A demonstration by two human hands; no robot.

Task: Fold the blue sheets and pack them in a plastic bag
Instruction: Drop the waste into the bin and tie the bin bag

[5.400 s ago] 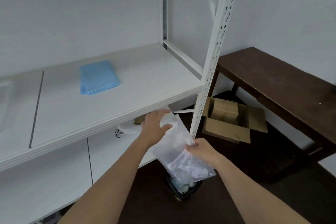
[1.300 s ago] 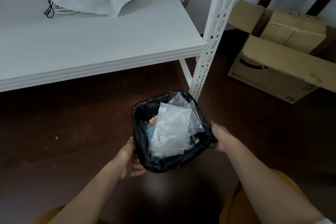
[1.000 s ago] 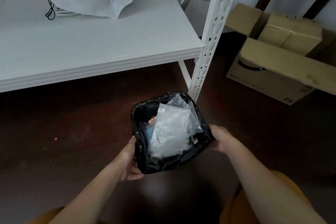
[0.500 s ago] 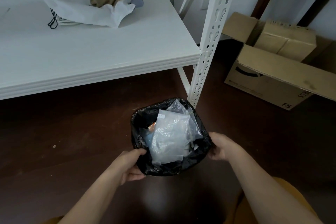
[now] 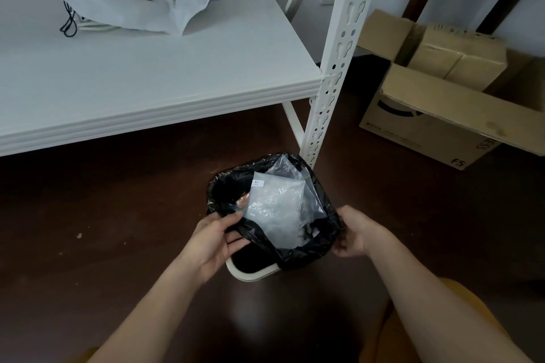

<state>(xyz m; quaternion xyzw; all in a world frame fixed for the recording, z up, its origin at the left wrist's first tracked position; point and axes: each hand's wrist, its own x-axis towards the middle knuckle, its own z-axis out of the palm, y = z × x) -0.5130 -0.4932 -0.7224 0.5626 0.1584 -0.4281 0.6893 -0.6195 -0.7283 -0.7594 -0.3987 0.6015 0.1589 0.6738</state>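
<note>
- Dim indoor light, soft and diffuse, no hard-edged shadows.
- White shelf board (image 5: pixel 153 74) is the brightest area, evenly lit, not blown out.
- Dark brown floor (image 5: pixel 97 215) is underexposed; broad shadow under the shelf, little detail there.
- Faint soft sheen on the floor between the forearms.
- Black bin liner (image 5: pixel 306 250) is nearly featureless, with small glossy highlights on its folds.
- Clear plastic bag (image 5: pixel 277 209) shows scattered specular glints.
- Wide-angle distortion: the white upright post (image 5: pixel 339 62) leans, and the cardboard box (image 5: pixel 436 115) stretches toward the right edge.
- Slight softness overall; forearms at the bottom are the least sharp.
</note>
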